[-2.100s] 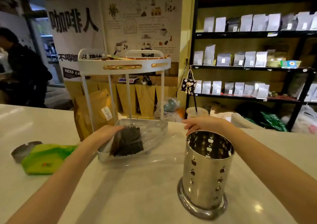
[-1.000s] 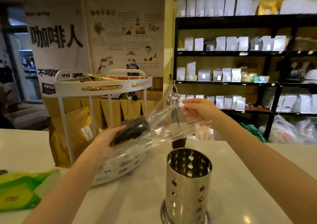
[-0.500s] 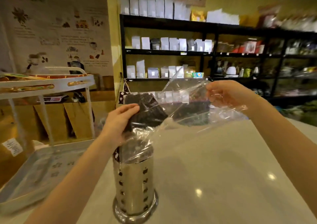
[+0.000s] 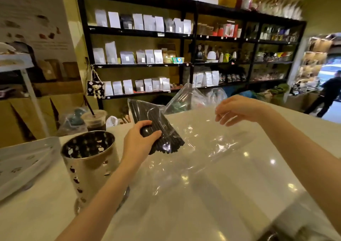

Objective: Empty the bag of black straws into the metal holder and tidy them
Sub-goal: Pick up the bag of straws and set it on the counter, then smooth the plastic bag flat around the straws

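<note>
Fingers [image 4: 147, 128] of my left hand [image 4: 137, 142]: curled tight round the black straws [image 4: 156, 122] through the clear bag [image 4: 193, 135], bundle tilted, lower ends at 5 o'clock. Right hand [image 4: 239, 109]: at 2 o'clock, its fingers loosely spread, pinching a fold of film as far as I can tell. Metal holder [image 4: 90, 159]: upright on the surface [image 4: 221, 194] at 9 o'clock, empty. Handling note: I judge the bundle wants standing upright over the holder's mouth, bag opening down, before loosening.

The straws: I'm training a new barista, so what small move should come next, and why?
Probably swing the left hand with the black straws leftward over the metal holder. The bundle sits tilted, right of the empty holder, still in the clear bag whose far end the right hand pinches.
</note>
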A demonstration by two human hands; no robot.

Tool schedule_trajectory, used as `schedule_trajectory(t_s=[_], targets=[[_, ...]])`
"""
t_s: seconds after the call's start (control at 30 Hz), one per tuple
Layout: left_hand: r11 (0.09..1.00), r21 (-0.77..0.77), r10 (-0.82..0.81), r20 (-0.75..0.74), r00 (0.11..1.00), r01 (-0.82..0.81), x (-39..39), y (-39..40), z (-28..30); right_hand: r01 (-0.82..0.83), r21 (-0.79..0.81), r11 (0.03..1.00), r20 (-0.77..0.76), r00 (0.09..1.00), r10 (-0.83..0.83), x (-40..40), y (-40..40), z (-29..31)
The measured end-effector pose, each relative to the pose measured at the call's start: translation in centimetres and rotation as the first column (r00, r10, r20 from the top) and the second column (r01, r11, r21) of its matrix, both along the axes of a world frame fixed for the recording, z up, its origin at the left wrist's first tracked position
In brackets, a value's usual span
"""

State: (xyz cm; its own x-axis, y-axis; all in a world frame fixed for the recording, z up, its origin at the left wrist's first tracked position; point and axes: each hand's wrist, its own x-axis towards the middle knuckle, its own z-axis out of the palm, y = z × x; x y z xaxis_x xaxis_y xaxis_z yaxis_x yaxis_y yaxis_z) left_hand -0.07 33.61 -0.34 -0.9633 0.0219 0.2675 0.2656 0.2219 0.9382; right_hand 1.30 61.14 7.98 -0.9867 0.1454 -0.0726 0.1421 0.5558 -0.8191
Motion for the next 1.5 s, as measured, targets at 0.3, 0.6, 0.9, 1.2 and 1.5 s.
schedule_trajectory(t_s=[0.3, 0.6, 0.9, 1.2, 1.5], targets=[[0.993, -0.094, 0.089, 0.196, 0.977, -0.071, 0.7, -0.3, -8.0, 0.013, 0.012, 1.0, 0.148, 0.989, -0.014, -1.5, -0.1, -9.5], [0.965, -0.254, 0.112, 0.172, 0.979, -0.066, 0.6, -1.6, -10.0, 0.104, 0.101, 0.99, 0.097, 0.989, -0.113, -2.8, -1.8, -14.9], [0.793, -0.609, 0.001, 0.041, 0.999, 0.024, 1.7, -1.9, -10.8, 0.021, 0.641, 0.768, -0.058, 0.998, 0.021, 0.1, -6.7, -14.7], [0.745, -0.661, -0.3, -0.208, 0.931, 0.092, 5.0, -4.7, -12.0, -0.468, 0.574, 0.672, -0.145, 0.749, 0.646, 7.0, -13.7, -16.9], [0.669, -0.722, -0.388, -0.14, 0.911, 0.174, 5.1, -5.4, -12.7, -0.414, 0.788, 0.455, -0.068, 0.676, 0.734, 7.6, -14.9, -18.1]])
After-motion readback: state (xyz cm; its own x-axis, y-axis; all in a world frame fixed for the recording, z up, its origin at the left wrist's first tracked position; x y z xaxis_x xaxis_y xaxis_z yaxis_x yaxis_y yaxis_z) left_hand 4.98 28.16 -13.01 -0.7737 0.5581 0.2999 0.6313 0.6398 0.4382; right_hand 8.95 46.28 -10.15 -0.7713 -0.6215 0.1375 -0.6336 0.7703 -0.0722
